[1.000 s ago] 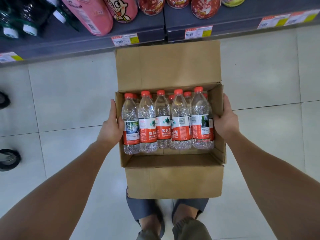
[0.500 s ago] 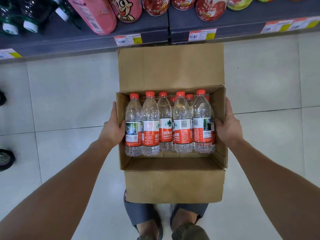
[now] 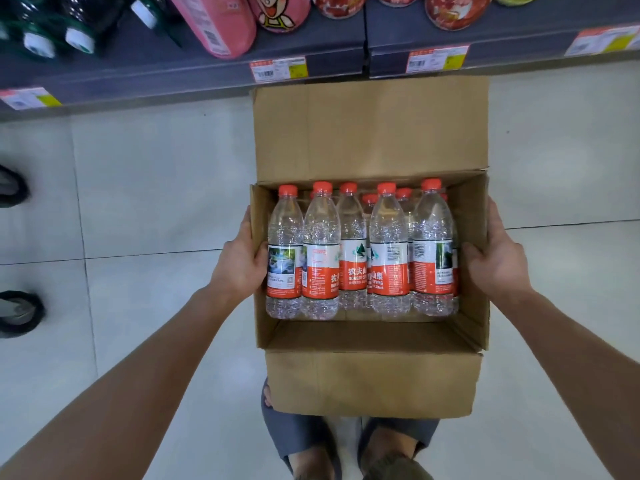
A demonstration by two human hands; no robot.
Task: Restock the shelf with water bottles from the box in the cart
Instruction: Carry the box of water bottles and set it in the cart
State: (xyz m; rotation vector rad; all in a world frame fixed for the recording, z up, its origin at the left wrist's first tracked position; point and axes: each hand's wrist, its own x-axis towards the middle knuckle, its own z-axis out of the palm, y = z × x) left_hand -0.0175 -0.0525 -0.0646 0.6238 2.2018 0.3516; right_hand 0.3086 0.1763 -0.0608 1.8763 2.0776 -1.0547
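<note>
An open cardboard box [image 3: 370, 382] is held up in front of me over the floor, flaps folded out. Inside stand several clear water bottles [image 3: 356, 251] with red caps and red-and-white labels, packed in rows. My left hand [image 3: 239, 261] grips the box's left wall and my right hand [image 3: 498, 261] grips its right wall. The far flap of the box reaches close to the front edge of a grey shelf [image 3: 311, 53] at the top of the view.
The shelf carries pink bottles [image 3: 214, 22], dark bottles with white caps [image 3: 62, 32] and red round packs [image 3: 457, 8], with price tags [image 3: 278, 69] along its edge. Below is pale tiled floor [image 3: 156, 188]. Two black cart wheels [image 3: 17, 311] show at the left. My sandalled feet [image 3: 311, 445] are under the box.
The box and both hands have shifted slightly right and nearer the shelf; the shelf goods have slid up in the view. The grip on the box is unchanged.
</note>
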